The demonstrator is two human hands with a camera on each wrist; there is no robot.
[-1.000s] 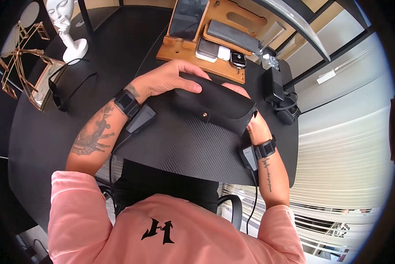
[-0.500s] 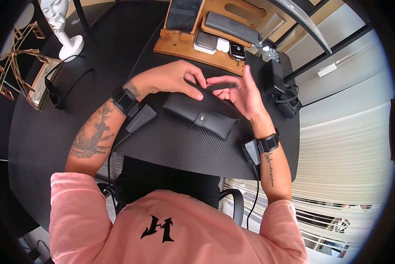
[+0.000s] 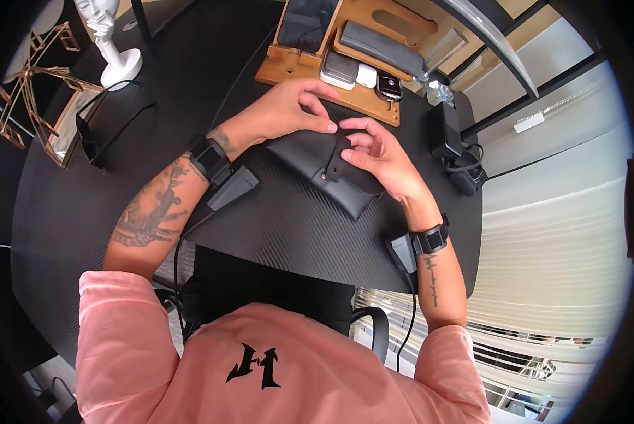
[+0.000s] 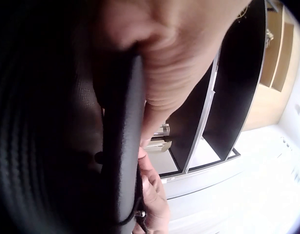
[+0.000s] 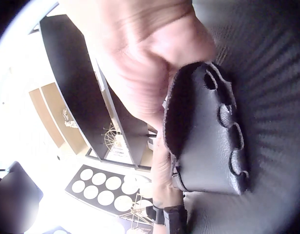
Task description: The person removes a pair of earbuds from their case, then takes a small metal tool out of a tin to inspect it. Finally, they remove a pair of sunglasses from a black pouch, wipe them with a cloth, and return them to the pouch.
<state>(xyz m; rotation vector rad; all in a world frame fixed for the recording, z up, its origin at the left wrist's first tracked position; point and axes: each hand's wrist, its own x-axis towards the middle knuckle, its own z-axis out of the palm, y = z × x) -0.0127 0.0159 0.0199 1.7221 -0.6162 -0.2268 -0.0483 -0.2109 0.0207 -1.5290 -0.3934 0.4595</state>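
Observation:
A black leather case (image 3: 310, 166) lies at a slant on the dark table, its soft side with a notched edge facing the right wrist view (image 5: 203, 141). The left hand (image 3: 288, 113) grips its far edge, thumb on top, close over it in the left wrist view (image 4: 174, 48). From the right side, the right hand (image 3: 391, 166) pinches the case's narrow strap (image 3: 336, 159) between thumb and fingers. The strap's free end hangs beside a small metal stud (image 3: 324, 177), also visible in the left wrist view (image 4: 140, 213). Some fingertips are hidden behind the flap.
Behind the case stands a wooden organizer (image 3: 278, 69) with a phone, watch and other small things. Sunglasses (image 3: 91, 141), a gold wheel ornament (image 3: 28, 71) and a white figurine (image 3: 122, 67) are left; a black device (image 3: 444, 131) is right.
The case was held up with its strap fastened, then lowered and the strap lifted. Now the strap has swung down toward the stud, with the right hand moved left and nearer the case.

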